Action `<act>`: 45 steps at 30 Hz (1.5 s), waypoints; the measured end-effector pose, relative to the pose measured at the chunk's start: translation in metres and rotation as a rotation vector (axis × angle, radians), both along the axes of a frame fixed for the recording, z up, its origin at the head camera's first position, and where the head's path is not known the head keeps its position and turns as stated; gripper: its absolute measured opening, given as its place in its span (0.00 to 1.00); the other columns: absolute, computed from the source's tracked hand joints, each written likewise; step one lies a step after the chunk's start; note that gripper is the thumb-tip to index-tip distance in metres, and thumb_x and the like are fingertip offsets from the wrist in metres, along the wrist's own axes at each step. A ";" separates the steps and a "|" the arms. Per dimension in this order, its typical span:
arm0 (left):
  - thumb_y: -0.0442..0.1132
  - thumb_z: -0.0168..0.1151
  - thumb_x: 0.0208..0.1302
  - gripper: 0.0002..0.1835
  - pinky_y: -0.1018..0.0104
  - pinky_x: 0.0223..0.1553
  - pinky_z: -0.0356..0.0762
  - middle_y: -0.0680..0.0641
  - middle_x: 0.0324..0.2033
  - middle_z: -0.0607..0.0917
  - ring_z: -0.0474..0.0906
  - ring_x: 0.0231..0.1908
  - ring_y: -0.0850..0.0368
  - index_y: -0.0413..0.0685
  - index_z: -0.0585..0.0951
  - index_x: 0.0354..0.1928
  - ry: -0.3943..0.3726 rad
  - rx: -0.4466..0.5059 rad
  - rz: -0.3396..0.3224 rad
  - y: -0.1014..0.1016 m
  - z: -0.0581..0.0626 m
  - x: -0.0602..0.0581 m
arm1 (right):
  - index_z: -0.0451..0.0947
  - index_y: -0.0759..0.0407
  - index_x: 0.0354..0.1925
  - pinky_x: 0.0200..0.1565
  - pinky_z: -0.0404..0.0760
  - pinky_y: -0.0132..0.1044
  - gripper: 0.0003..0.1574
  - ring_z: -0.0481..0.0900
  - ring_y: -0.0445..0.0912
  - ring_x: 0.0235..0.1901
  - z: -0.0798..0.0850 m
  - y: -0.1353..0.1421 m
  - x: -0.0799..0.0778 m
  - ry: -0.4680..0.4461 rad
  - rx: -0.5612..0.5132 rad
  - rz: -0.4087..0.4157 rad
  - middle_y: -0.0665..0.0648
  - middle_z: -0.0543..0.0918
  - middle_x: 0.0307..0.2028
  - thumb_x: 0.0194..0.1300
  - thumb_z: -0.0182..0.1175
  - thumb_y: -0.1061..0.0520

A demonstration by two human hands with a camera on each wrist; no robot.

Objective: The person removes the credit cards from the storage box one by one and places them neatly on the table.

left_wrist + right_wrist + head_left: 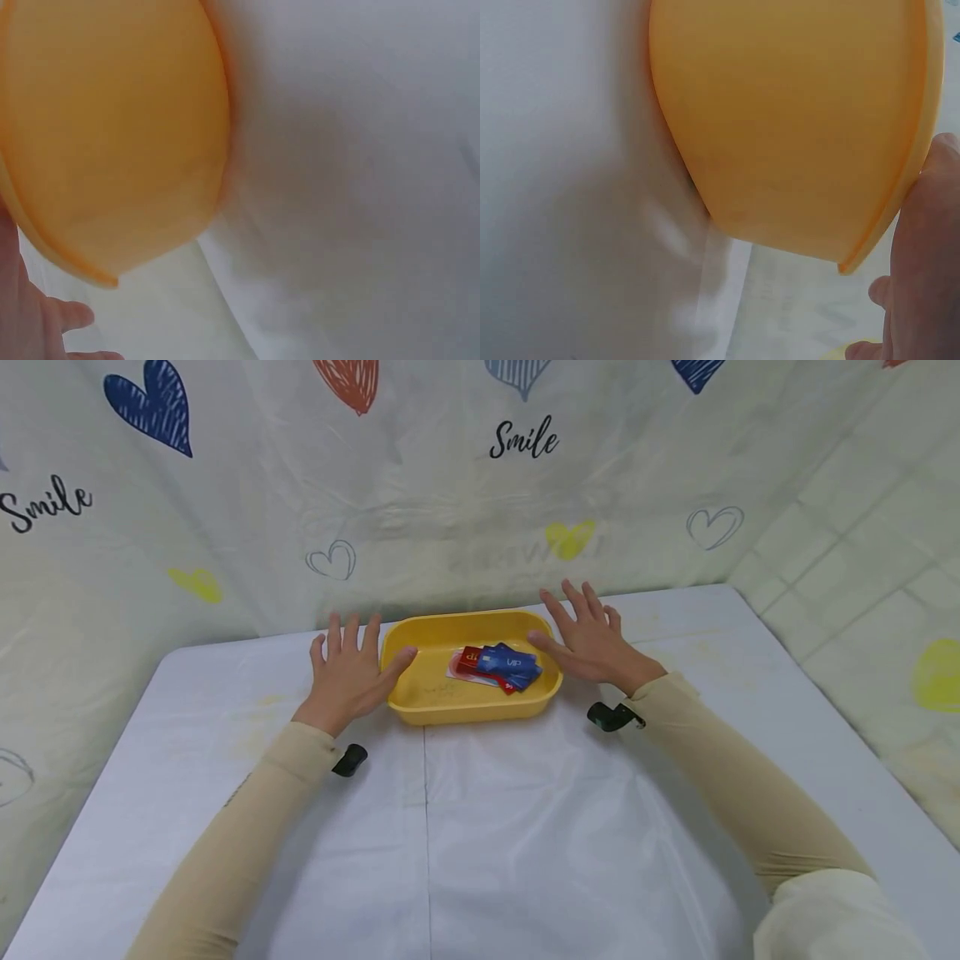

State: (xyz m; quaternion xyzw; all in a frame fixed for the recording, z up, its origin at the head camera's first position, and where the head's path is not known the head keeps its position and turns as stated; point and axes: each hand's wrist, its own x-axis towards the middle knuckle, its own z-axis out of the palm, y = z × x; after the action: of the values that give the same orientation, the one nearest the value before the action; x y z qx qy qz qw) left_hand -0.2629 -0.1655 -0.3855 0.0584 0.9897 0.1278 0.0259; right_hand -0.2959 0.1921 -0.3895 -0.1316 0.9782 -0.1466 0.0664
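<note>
A yellow plastic basin sits near the table's back edge. Inside it, toward the right, lies a loose pile of cards: a blue card marked VIP overlaps a red card. My left hand is at the basin's left end, fingers spread and straight, thumb reaching over the rim. At the opposite end my right hand has its fingers spread too, its thumb over the right rim. Both wrist views show the basin's outer wall close up, with each hand beside the rim.
A white cloth covers the table, with a seam running down from the basin. Behind it hangs a pale backdrop printed with hearts and the word Smile. Small black devices are at both wrists.
</note>
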 end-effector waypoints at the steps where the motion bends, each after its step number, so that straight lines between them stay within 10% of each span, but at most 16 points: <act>1: 0.83 0.29 0.65 0.57 0.29 0.76 0.30 0.33 0.82 0.46 0.27 0.82 0.31 0.50 0.44 0.84 0.007 0.001 -0.008 0.002 0.000 0.000 | 0.33 0.44 0.84 0.76 0.34 0.73 0.62 0.22 0.63 0.83 0.000 0.000 0.000 0.000 -0.001 0.000 0.60 0.28 0.84 0.66 0.29 0.13; 21: 0.73 0.37 0.73 0.51 0.35 0.77 0.40 0.30 0.74 0.60 0.46 0.79 0.32 0.29 0.60 0.73 -0.038 -0.069 -0.025 0.016 -0.009 -0.008 | 0.32 0.55 0.84 0.76 0.35 0.72 0.65 0.24 0.62 0.83 -0.008 -0.012 -0.011 -0.081 0.000 -0.031 0.59 0.29 0.84 0.69 0.40 0.19; 30: 0.58 0.43 0.75 0.36 0.37 0.74 0.47 0.32 0.59 0.66 0.57 0.65 0.34 0.29 0.62 0.65 -0.043 -0.114 -0.044 0.017 -0.008 -0.010 | 0.58 0.56 0.76 0.74 0.47 0.69 0.45 0.47 0.65 0.76 -0.008 -0.016 -0.008 -0.051 0.031 -0.051 0.66 0.54 0.75 0.69 0.51 0.38; 45: 0.41 0.42 0.67 0.29 0.35 0.75 0.45 0.34 0.54 0.65 0.56 0.61 0.34 0.29 0.60 0.65 -0.118 -0.166 -0.058 0.018 0.000 -0.010 | 0.57 0.60 0.74 0.64 0.58 0.62 0.41 0.57 0.63 0.61 -0.006 -0.015 -0.008 -0.077 0.073 -0.034 0.66 0.66 0.61 0.70 0.48 0.43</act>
State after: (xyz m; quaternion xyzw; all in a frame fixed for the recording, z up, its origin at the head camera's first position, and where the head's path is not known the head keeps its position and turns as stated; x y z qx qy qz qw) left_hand -0.2724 -0.1479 -0.3850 0.0768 0.9916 0.0476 0.0927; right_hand -0.3038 0.1773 -0.3958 -0.1066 0.9817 -0.1170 0.1062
